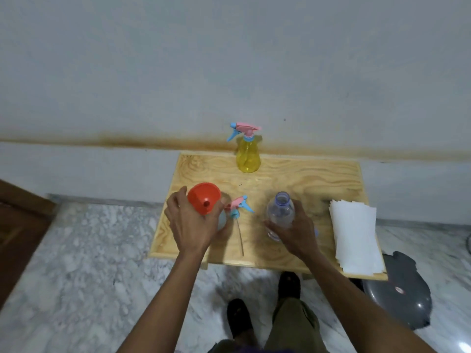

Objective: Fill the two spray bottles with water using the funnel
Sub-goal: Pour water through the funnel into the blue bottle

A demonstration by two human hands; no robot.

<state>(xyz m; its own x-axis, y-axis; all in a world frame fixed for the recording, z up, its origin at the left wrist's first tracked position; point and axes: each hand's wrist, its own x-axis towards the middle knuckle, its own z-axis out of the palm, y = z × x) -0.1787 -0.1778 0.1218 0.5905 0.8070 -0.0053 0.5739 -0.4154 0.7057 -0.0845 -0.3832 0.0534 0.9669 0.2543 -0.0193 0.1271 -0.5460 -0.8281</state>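
Spray bottles are in two places: a yellow spray bottle (248, 156) stands upright at the far edge of the wooden tabletop (318, 179), close to the wall, with its pink and blue trigger head screwed on, while a second, pale bottle (222, 220) sits near the front left and is mostly hidden behind the left hand (192, 225), so its shape and fill level cannot be made out. An orange funnel (204, 198) sits above that hidden bottle with its wide mouth tilted toward the camera; the left hand's fingers curl around the funnel and the bottle beneath it, though how far the spout enters the bottle neck cannot be told. Just to the right of the funnel, a detached spray head (239, 204) in pink and blue lies on the tabletop, its thin dip tube trailing toward the front edge. Further right, the right hand (297, 229) grips a clear plastic water bottle (280, 211), uncapped and upright or slightly tilted, fingers wrapped around its lower body. A stack of white paper sheets (355, 233) rests on the right end of the tabletop, overhanging the near corner. Below, a marble floor (89, 263) shows, with a dark grey lid-like object (402, 289) under the table's right side.
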